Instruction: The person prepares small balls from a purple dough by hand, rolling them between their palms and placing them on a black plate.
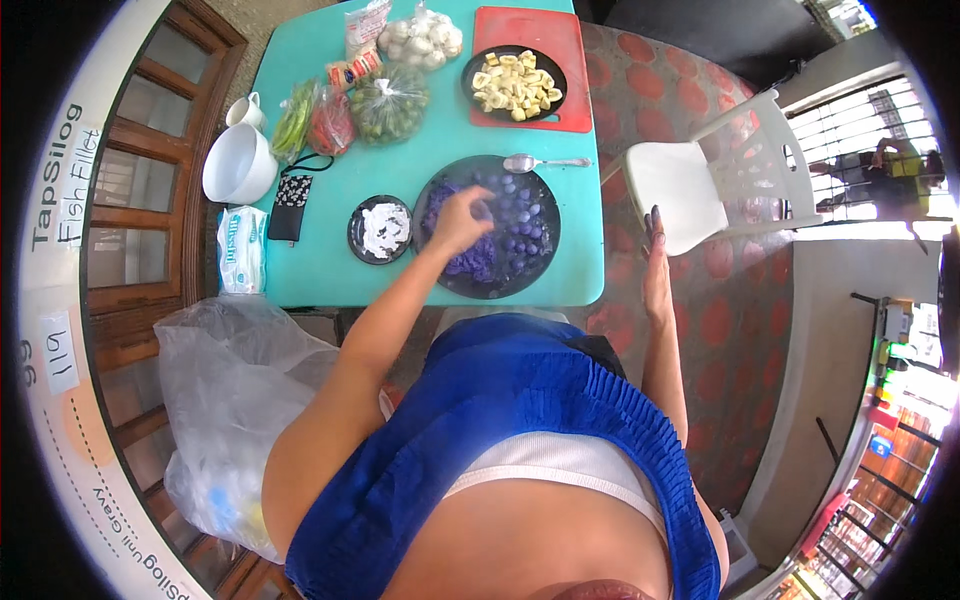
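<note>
My left hand point(463, 221) is over a round dark plate point(551, 262), its fingers curled with a gap between fingertips and thumb; whether something small is in them I cannot tell. On the plate's left lies purple mash point(474, 259), on its right several purple balls point(525, 227). A metal spoon point(555, 162) rests across the plate's far edge. Beside the plate, to the left, a small black dish point(379, 259) holds white powder point(385, 229). Off the table's right side, my right hand point(656, 266) is raised with darkened, purplish fingertips and nothing visible in it.
A red cutting board point(585, 75) bears a plate of cut bananas point(517, 84). Bagged vegetables point(390, 105), garlic point(421, 39), a white bowl point(238, 163), a pouch point(289, 206) and a wipes pack point(242, 251) stand left. A white chair point(679, 187) is at right, a plastic bag point(225, 397) at lower left.
</note>
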Tool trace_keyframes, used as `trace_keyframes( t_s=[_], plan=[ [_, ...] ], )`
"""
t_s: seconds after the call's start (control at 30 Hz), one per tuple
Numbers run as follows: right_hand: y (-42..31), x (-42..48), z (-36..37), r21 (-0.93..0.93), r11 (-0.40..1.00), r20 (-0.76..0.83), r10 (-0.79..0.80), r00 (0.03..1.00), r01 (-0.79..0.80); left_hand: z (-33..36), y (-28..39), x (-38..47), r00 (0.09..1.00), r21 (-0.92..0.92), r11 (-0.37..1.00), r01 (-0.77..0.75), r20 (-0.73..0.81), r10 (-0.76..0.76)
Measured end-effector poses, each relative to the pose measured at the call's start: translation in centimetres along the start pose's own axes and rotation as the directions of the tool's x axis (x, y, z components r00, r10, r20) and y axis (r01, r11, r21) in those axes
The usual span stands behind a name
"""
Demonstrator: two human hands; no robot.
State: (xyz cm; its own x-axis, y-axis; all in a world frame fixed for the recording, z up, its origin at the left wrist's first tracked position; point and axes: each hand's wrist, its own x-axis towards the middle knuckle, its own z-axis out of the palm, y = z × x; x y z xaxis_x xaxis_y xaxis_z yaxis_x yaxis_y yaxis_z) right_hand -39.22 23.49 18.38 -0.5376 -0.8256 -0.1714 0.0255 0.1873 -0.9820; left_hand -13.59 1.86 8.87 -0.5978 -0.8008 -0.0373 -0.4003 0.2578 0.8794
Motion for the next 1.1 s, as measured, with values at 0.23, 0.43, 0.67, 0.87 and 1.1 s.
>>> trace_keyframes(
  t_s=[0.23,0.43,0.67,0.87,1.1],
  plan=[
    [-0.2,-0.1,1.9,0.019,0.995,-0.01,0.093,0.996,-0.093,4.0,1.2,-6.2,0.99,0.32,0.939,-0.125,0.101,0.097],
    [0.8,0.8,2.1,-0.145,0.989,0.093,0.003,0.996,0.011,5.4,0.8,-8.0,0.985,0.444,0.881,-0.165,0.127,0.121],
    [1.5,2.3,4.7,-0.384,0.894,0.223,-0.153,0.963,0.231,1.9,0.1,-7.5,0.989,0.332,0.942,-0.046,-0.115,0.088],
    [6.9,4.4,12.1,-0.565,0.6,0.595,-0.179,0.783,0.567,-4.1,-2.1,-7.2,0.928,0.345,0.935,0.077,-0.368,0.059],
    [9.0,4.2,18.7,-0.63,0.019,0.773,-0.078,0.629,0.776,-5.1,-2.4,-10.1,0.872,0.344,0.932,0.112,-0.484,0.074]
  ],
)
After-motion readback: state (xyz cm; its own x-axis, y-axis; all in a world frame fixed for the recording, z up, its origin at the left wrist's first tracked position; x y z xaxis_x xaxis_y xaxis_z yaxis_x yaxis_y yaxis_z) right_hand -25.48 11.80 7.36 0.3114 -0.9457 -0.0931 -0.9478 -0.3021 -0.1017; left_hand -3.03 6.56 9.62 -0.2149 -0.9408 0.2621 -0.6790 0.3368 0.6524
